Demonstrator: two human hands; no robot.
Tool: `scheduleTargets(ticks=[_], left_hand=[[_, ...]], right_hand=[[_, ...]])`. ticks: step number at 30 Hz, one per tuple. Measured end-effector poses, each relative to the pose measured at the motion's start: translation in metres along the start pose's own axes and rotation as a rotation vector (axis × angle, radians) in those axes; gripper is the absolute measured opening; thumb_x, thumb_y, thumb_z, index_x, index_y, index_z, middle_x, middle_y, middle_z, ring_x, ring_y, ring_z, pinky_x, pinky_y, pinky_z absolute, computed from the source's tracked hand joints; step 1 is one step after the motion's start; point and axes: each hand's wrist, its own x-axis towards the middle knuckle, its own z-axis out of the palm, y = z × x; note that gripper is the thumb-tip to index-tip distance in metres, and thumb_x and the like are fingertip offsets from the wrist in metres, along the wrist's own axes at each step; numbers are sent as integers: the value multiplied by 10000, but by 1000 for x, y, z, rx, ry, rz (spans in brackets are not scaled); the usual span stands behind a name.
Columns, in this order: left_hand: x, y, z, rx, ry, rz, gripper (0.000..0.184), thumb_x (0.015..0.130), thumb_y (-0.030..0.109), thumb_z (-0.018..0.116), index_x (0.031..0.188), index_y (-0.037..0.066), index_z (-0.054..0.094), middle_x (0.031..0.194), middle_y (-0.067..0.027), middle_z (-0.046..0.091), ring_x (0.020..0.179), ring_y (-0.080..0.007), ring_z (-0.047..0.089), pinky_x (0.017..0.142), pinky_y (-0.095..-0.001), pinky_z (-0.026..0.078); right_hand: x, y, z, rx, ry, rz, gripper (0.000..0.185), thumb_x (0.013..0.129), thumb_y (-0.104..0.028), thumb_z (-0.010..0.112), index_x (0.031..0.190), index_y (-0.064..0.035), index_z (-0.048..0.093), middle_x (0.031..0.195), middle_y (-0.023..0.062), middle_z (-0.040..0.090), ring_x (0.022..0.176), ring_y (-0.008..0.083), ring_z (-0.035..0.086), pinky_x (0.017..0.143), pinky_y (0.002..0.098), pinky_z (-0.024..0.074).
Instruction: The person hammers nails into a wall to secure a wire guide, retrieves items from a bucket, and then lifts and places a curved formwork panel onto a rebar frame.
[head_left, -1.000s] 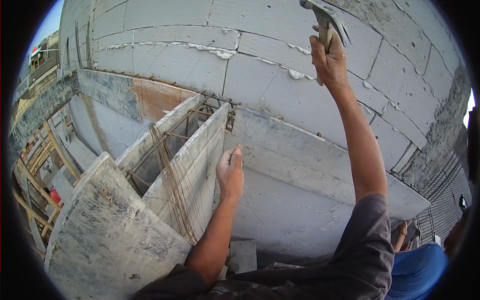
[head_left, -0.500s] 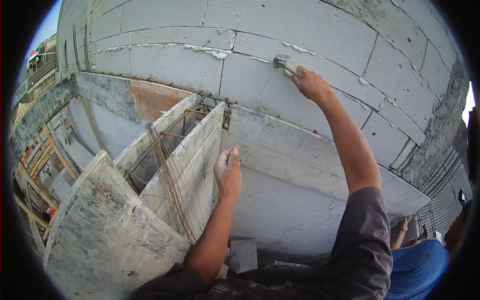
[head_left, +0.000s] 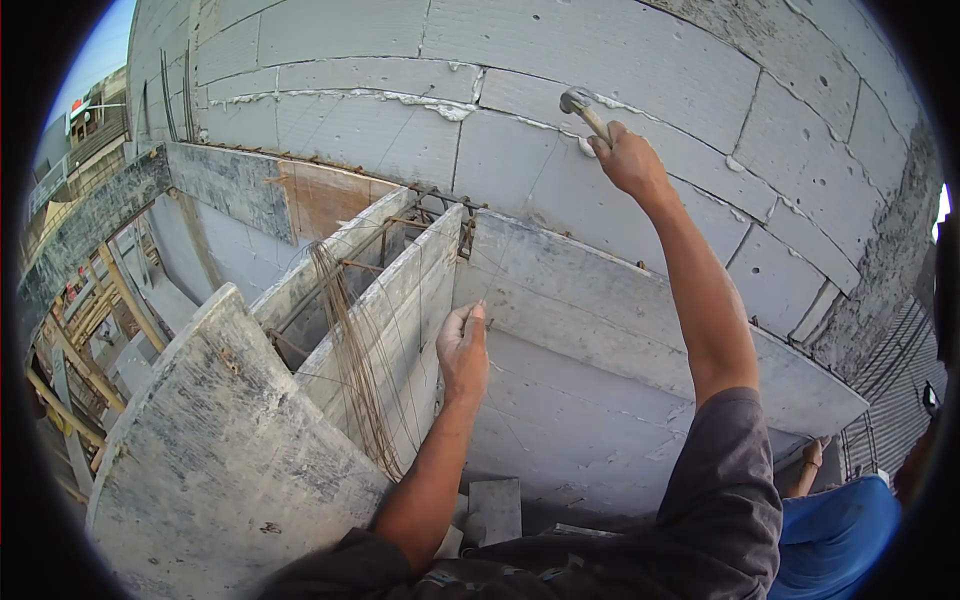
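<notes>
My right hand point(head_left: 634, 165) is wrapped around the handle of a claw hammer point(head_left: 594, 122), raised before the grey block wall point(head_left: 610, 55). Lower down, my left hand point(head_left: 463, 355) is closed, thumb pressed to the fingers near the right-hand form board. From its fingertips a thin wire point(head_left: 543, 172) seems to run up toward the hammer; its ends are hard to make out. Left of that hand, a bundle of loose tie wire point(head_left: 345, 335) hangs over a formwork board point(head_left: 385, 290). Reinforcing bars point(head_left: 375, 255) lie between the two parallel boards.
A large stained panel point(head_left: 220, 440) leans at front left. Another long form board point(head_left: 600, 285) runs along the wall to the right. At lower right is a co-worker in blue point(head_left: 835, 540), one hand point(head_left: 815, 455) at the board's end. Wooden poles point(head_left: 130, 295) stand far left.
The camera view has shifted slightly, moving the scene a little to the right. The hammer is tilted more upright, its head slightly higher in view. My left hand keeps its pinch.
</notes>
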Motion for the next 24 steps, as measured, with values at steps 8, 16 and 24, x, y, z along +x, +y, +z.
scheduleTargets(ticks=[8, 16, 24], left_hand=[[-19, 9, 6, -14, -33, -44, 253, 999, 218, 606, 1055, -23, 657, 834, 20, 566, 743, -62, 467, 689, -231, 412], [-7, 8, -6, 110, -6, 111, 251, 1006, 214, 595, 1069, -23, 650, 886, 1, 600, 794, -69, 504, 735, -230, 432], [1, -50, -17, -17, -113, -123, 282, 1001, 322, 610, 1070, 50, 638, 699, 81, 470, 578, -13, 375, 506, -199, 313]], right_hand=[[-4, 3, 1, -38, 66, -74, 362, 979, -398, 550, 1039, -43, 588, 936, 241, 695, 903, 426, 671, 776, 544, 502], [-15, -6, -19, -22, 8, 45, 381, 953, -400, 593, 1028, -28, 626, 886, 198, 703, 843, 380, 679, 743, 513, 512], [-171, -39, -44, 797, 88, 322, 255, 888, -253, 746, 825, -32, 635, 642, -19, 550, 565, 64, 468, 513, 299, 404]])
